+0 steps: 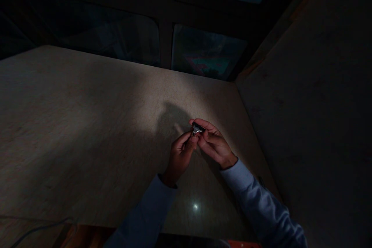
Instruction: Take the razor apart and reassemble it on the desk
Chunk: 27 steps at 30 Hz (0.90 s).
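Near the middle of the head view, a small black-and-silver piece is held up above the tabletop. Its wide end is dark, and it narrows to a shiny metal part; its exact kind is too small and dim to tell. My left hand is closed, pinching the narrow metal end between thumb and fingers. From the other side my right hand is closed around the wide dark end, its fingers curled behind and its thumb in front. The two hands meet at this piece, and their fingertips hide parts of it.
A pale stone-like tabletop lies beneath my hands, bearing their shadow. Dark-framed window panes border its far edge, and a dark wall its right side. A thin cable crosses the near left corner. The light is dim.
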### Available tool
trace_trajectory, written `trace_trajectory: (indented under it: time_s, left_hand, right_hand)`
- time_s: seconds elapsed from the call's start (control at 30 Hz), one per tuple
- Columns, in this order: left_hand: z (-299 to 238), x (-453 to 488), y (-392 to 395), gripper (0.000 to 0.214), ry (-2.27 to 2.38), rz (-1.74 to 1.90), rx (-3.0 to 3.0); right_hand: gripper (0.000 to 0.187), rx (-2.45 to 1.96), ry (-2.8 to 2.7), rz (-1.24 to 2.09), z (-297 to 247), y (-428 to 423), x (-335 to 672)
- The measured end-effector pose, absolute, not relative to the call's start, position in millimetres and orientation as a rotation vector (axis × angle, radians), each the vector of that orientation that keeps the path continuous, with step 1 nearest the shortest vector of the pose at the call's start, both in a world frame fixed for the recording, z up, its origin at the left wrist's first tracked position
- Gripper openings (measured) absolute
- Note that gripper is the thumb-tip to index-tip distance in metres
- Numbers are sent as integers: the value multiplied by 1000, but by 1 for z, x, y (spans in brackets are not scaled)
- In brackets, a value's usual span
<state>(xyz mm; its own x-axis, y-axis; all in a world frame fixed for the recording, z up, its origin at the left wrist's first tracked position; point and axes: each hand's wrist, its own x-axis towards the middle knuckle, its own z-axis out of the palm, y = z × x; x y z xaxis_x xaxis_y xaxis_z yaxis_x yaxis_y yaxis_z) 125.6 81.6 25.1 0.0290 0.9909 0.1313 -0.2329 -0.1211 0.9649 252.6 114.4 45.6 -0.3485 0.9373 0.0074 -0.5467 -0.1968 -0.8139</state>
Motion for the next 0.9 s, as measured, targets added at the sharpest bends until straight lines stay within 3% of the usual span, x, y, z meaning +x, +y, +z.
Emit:
trace_trajectory:
  time_s: [0.9]
  left_hand:
    - [22,119,80,47,998,1270,1223]
  right_hand:
    - [42,-655,-979,1777,43,115,257]
